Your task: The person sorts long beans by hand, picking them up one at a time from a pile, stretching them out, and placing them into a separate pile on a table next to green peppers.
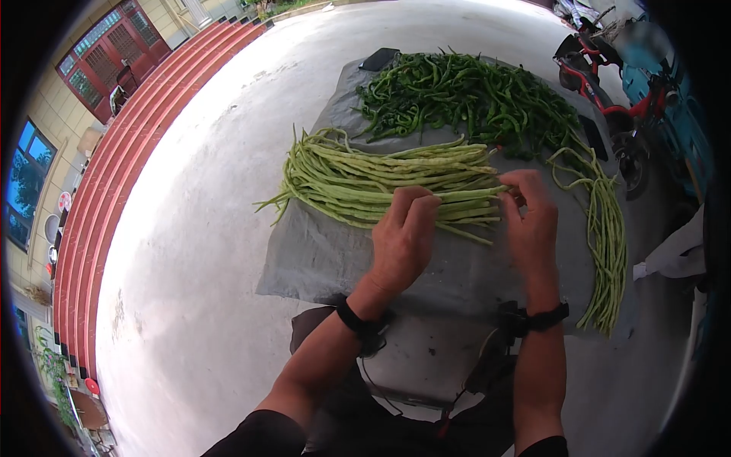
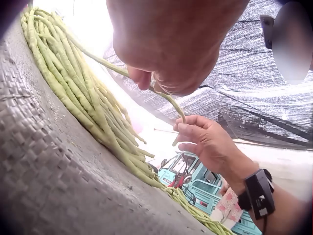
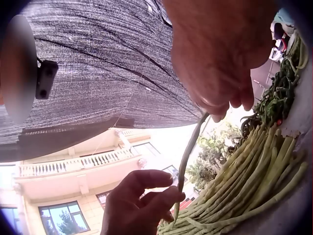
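My left hand (image 1: 403, 232) grips a single long yard-long bean (image 3: 188, 152) with curled fingers, above the front edge of a bean pile. Thumb and fingers of my right hand (image 1: 531, 217) pinch the same bean near its end, so a short stretch spans the gap between both hands. In the left wrist view the bean's tip pokes out below the right fingertips (image 2: 185, 126). The pile of pale green yard-long beans (image 1: 335, 186) lies lengthwise across a grey woven sheet (image 1: 320, 255), just beyond the hands.
Dark green chili peppers (image 1: 472, 99) are heaped at the sheet's far side. Another bundle of long beans (image 1: 607, 259) hangs along the right edge. Dark flat objects (image 1: 379, 59) lie at the corners. A teal vehicle (image 1: 670, 114) stands right; red steps (image 1: 145, 167) run left.
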`<state>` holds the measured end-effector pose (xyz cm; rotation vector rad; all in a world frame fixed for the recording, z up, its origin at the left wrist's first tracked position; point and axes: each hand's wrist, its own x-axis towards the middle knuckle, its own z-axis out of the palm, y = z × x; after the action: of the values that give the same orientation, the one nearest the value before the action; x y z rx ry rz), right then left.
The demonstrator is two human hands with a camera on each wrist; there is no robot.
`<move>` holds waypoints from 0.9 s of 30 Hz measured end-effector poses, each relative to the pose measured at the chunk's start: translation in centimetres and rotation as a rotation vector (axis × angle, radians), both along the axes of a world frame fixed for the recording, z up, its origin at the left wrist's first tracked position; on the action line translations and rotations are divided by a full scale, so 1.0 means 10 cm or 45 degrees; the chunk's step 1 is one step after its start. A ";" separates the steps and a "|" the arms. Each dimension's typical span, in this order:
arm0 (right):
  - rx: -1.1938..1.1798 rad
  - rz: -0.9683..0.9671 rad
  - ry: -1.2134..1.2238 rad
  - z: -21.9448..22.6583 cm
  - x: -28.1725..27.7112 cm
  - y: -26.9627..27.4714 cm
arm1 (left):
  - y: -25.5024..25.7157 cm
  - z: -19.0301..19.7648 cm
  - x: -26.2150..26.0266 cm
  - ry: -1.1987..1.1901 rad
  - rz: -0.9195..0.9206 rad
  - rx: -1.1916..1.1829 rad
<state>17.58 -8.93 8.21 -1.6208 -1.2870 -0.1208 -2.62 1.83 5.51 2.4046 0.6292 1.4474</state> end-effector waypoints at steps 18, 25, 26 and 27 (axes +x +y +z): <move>-0.289 -0.032 0.035 0.34 0.13 -0.41 | -0.19 -0.14 0.12 -0.178 -0.788 -1.570; -0.521 0.080 0.121 0.25 0.37 -0.63 | -0.05 -0.22 0.09 -0.736 -0.979 -1.898; -0.540 0.101 0.139 0.22 0.41 -0.65 | -0.02 -0.23 0.09 -0.782 -0.995 -1.882; -0.586 0.097 0.157 0.21 0.43 -0.67 | 0.01 -0.24 0.09 -0.827 -1.011 -1.866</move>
<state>21.93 -15.66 10.35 -1.9251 -1.3420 0.3417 -1.72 1.90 3.07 0.7766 0.2748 0.7647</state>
